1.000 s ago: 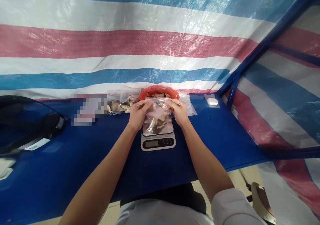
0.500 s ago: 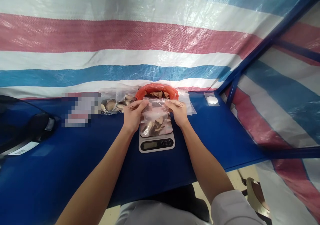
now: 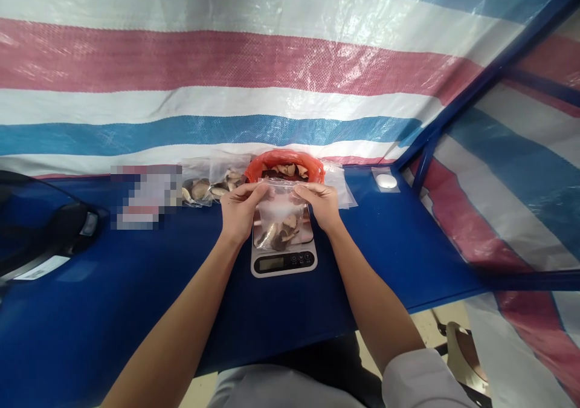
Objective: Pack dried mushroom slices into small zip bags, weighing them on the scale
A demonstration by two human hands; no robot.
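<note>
A clear zip bag [image 3: 280,214] with several dried mushroom slices [image 3: 286,231] in its lower part hangs over a white digital kitchen scale [image 3: 284,264]. My left hand [image 3: 241,205] pinches the bag's top edge at its left end. At the right end, my right hand [image 3: 321,201] pinches the same edge between thumb and finger. Behind the bag's top stands a red plastic bag [image 3: 285,158], open, with more dried mushroom slices inside. Whether the zip bag's bottom touches the scale's plate I cannot tell. No digits can be read on the display.
Filled clear bags of mushroom slices [image 3: 203,189] lie left of the red bag. Flat empty bags [image 3: 342,187] lie to its right. A small white case [image 3: 385,181] rests farther right on the blue table [image 3: 385,245]. A black object [image 3: 58,233] occupies the left side.
My right thumb and fingers have shifted slightly left along the bag's top edge. The mushroom slices in the bag have shifted a little; my left hand stays nearly in place.
</note>
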